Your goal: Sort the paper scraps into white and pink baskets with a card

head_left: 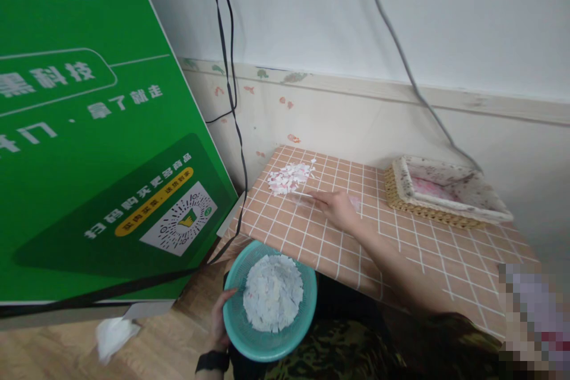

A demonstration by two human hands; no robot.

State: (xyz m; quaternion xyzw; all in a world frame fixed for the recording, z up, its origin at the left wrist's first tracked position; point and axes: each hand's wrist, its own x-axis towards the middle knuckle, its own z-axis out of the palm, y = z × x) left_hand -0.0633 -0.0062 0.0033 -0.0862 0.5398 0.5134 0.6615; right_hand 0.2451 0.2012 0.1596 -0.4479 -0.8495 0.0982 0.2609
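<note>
My left hand (218,320) grips the rim of a teal plastic colander (308,326), held below the near edge of the table. A heaped mound of small white paper scraps (274,294) lies in the colander. Over the checked tablecloth, my right hand (333,208) is closed, fingers pointing left. Something thin and pale seems to stick out from its fingertips, too blurred to name. Just beyond them is a loose pile of white and pinkish paper scraps (289,178), close to the table's far left corner.
A wicker basket (431,214) with a cloth lining and something pink inside stands by the wall. Left of the table rises a green printed panel (116,190); black cords (238,142) hang beside it. A white plastic bag (113,335) lies on the floor. A pixelated patch covers the lower right.
</note>
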